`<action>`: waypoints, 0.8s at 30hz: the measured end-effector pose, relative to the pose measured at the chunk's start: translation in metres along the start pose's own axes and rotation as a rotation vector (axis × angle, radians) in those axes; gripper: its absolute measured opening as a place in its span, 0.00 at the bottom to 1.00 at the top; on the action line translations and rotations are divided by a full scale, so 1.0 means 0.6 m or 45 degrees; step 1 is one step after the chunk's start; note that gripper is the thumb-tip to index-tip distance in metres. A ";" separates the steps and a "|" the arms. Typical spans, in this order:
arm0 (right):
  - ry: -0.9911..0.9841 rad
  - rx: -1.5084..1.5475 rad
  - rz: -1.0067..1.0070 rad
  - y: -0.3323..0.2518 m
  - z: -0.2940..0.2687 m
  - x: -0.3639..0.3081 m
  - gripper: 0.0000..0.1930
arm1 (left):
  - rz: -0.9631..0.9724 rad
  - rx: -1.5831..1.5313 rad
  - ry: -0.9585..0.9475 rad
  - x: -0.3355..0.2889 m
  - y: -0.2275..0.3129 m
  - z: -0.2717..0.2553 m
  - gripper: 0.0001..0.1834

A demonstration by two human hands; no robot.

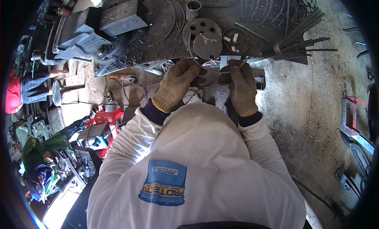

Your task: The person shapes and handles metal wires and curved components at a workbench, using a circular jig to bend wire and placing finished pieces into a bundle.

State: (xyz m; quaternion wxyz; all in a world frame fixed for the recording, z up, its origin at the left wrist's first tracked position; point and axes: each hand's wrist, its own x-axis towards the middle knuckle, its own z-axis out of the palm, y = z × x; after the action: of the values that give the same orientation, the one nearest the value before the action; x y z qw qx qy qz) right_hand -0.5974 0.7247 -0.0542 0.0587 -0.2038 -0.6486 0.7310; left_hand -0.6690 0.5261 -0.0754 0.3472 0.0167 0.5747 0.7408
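Observation:
A thin curved metal rod (208, 70) bends between my hands at the near edge of a dark workbench (158, 47). My right hand (242, 89), in a tan knit work glove, pinches the rod, and a short end sticks out past its fingers. My left hand (177, 84), gloved the same way, is closed at the rod's other side; its fingertips are partly hidden. Just beyond the rod lies a round metal plate (207, 46), overlapping a larger disc with holes (213, 26). A short pipe (193, 9) stands behind them.
A metal ring (225, 43) lies around white pieces (235, 37). Rods (302, 41) jut over the bench's right edge. A bench vise (85, 41) sits left. A red-clad person (15, 95) stands far left. A hacksaw (348, 114) is at right, a red-and-grey machine (96, 134) at lower left.

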 end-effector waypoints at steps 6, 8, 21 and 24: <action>-0.026 0.221 0.054 -0.026 -0.004 -0.017 0.13 | 0.570 0.744 0.409 -0.039 0.021 -0.009 0.19; -0.055 0.203 0.043 -0.039 -0.010 -0.012 0.13 | 1.014 1.054 0.630 -0.040 0.033 -0.023 0.22; -0.189 0.884 0.510 -0.082 -0.007 -0.003 0.11 | 1.597 1.731 0.126 -0.030 0.118 -0.041 0.21; -0.217 0.154 0.439 -0.111 -0.009 -0.013 0.18 | 1.220 1.669 0.198 -0.039 0.098 -0.057 0.17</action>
State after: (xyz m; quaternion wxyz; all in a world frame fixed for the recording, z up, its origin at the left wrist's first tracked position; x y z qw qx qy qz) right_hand -0.6002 0.7370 0.0122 -0.1102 -0.2453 -0.5615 0.7825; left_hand -0.6950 0.4792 -0.0278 -0.1285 0.4088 0.8445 0.3212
